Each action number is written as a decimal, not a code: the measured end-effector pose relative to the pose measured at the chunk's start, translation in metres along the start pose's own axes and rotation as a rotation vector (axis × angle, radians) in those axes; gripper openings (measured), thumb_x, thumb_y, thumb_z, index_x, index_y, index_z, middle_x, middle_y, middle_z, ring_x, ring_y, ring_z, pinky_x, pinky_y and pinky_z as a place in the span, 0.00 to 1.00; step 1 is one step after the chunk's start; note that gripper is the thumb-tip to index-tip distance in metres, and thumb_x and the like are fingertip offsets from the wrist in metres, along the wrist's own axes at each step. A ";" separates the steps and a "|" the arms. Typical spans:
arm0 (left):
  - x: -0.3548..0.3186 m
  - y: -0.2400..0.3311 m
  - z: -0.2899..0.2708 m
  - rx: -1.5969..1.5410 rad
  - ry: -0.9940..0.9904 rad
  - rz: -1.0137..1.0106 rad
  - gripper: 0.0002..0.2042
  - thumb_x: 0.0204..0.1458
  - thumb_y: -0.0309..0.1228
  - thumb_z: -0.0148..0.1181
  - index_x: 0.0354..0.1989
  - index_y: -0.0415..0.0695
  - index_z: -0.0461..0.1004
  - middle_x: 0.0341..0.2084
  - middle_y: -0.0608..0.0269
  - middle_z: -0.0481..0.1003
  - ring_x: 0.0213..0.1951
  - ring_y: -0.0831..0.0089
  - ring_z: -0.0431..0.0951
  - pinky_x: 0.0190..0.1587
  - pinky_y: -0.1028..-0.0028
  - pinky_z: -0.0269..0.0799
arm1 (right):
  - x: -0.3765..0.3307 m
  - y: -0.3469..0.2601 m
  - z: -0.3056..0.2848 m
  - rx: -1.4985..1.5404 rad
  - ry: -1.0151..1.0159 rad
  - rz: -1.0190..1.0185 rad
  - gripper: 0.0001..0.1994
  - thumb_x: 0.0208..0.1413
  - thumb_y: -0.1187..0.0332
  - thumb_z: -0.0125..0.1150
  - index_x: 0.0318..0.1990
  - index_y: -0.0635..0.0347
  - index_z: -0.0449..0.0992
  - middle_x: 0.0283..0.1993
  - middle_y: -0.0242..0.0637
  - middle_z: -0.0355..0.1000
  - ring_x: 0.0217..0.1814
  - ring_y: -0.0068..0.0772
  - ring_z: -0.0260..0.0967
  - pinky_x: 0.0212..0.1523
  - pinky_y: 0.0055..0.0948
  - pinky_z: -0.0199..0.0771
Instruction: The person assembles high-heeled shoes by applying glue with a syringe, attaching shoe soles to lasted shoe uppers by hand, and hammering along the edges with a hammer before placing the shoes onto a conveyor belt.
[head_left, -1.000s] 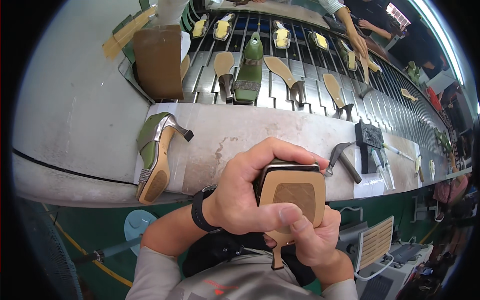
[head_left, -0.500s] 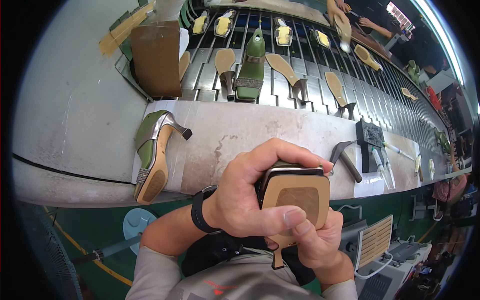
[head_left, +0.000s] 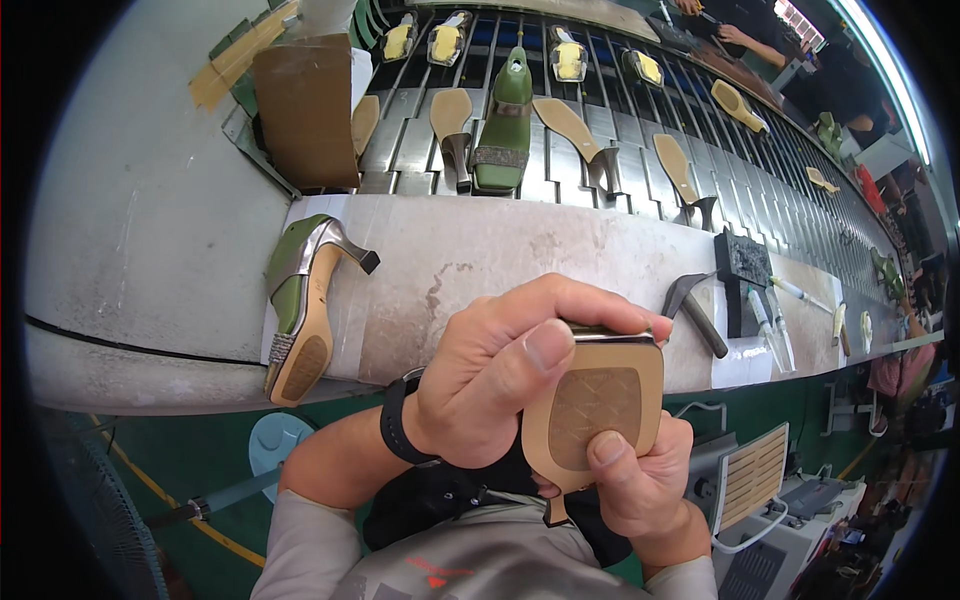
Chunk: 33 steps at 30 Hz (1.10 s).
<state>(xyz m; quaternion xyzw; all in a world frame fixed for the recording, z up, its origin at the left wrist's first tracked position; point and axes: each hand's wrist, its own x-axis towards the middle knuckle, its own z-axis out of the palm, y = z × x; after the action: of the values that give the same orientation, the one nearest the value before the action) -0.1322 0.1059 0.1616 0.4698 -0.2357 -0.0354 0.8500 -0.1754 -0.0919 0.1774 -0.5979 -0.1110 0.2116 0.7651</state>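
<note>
Between my two hands is a high-heeled shoe (head_left: 596,415), its tan sole with a brown textured patch facing up and its toe pointing away from me. My left hand (head_left: 490,385) wraps the toe from the left, thumb on the sole's edge and fingers over the front. My right hand (head_left: 640,475) grips the lower right side, thumb pressed on the patch. The shoe's upper is mostly hidden beneath. Left of my hands, a green and silver heeled shoe (head_left: 303,300) lies on its side on the bench.
The pale bench (head_left: 420,270) borders a metal slat conveyor (head_left: 400,150) carrying soles with heels (head_left: 575,135) and a green shoe (head_left: 502,130). To the right lie a hammer (head_left: 698,315), a black block (head_left: 742,258) and syringe-like tubes (head_left: 770,325). A cardboard piece (head_left: 305,115) stands at left; a co-worker's hand (head_left: 735,36) shows far off.
My left thumb has moved up from the middle of the sole to its edge near the toe, uncovering more of the brown patch. My right thumb now presses on the patch.
</note>
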 end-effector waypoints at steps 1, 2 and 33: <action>0.002 0.003 -0.002 0.065 -0.032 -0.009 0.31 0.72 0.53 0.46 0.61 0.30 0.69 0.59 0.25 0.74 0.59 0.45 0.81 0.63 0.52 0.77 | 0.000 -0.002 0.001 0.002 0.006 0.005 0.16 0.73 0.66 0.59 0.43 0.75 0.85 0.33 0.42 0.85 0.33 0.28 0.84 0.33 0.27 0.85; 0.005 0.004 -0.005 0.129 -0.064 -0.017 0.31 0.75 0.52 0.41 0.61 0.30 0.69 0.60 0.24 0.73 0.60 0.43 0.80 0.64 0.52 0.76 | 0.002 -0.006 0.001 -0.018 0.022 0.036 0.17 0.73 0.64 0.59 0.44 0.75 0.83 0.33 0.43 0.85 0.32 0.29 0.84 0.33 0.28 0.85; 0.033 -0.009 -0.026 0.121 -0.106 -0.014 0.35 0.62 0.36 0.64 0.74 0.31 0.59 0.73 0.36 0.63 0.72 0.54 0.68 0.74 0.57 0.63 | 0.038 -0.014 -0.036 0.067 0.127 0.009 0.30 0.72 0.49 0.55 0.55 0.79 0.74 0.37 0.51 0.81 0.27 0.36 0.81 0.25 0.30 0.85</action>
<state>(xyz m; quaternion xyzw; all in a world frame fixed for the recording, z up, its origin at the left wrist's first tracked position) -0.0902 0.1115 0.1551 0.5196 -0.2790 -0.0520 0.8059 -0.1237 -0.1085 0.1779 -0.5845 -0.0524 0.1801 0.7894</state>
